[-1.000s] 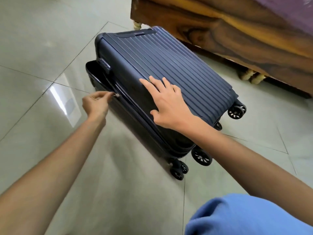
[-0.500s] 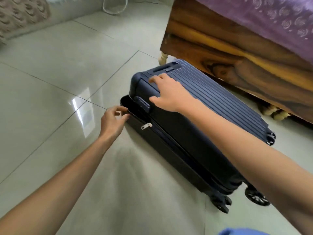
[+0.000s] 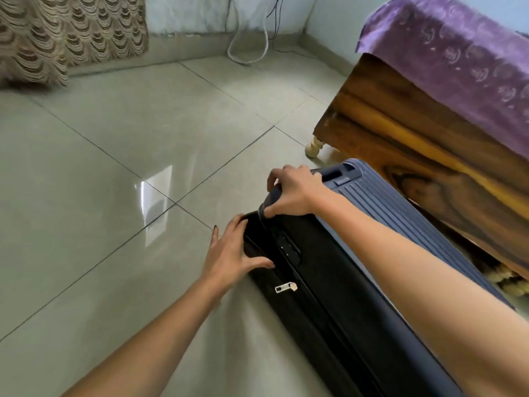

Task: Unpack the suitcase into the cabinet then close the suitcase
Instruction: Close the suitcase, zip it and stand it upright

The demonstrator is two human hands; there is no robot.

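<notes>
I am looking down at the dark blue suitcase (image 3: 329, 282), which is lying flat on the tiled floor (image 3: 114, 196). It is running from the near right toward the middle of the scene, just beside a wooden bed frame (image 3: 415, 138) that a purple cloth (image 3: 458, 67) is draping on the right.

The right hand (image 3: 294, 193) is reaching over the ribbed top shell and gripping its far left corner. Its fingers are curling over the edge and its thumb is pressing the side below. The recessed handle (image 3: 333, 174) is sitting just right of that hand.

The left hand (image 3: 229, 253) is resting lower, on the corner of the bottom shell. Its fingers are lying fairly straight and spread, and its thumb is stretching along the seam, so it is holding nothing. The lock (image 3: 287, 247) is sitting just right of that thumb. The silver zipper pull (image 3: 285, 287) is hanging on the side wall slightly nearer to me, apart from both hands.

I cannot tell whether the seam is fully closed at that corner.

A patterned curtain (image 3: 57, 32) and loose cables (image 3: 246, 47) are showing at the far wall.
</notes>
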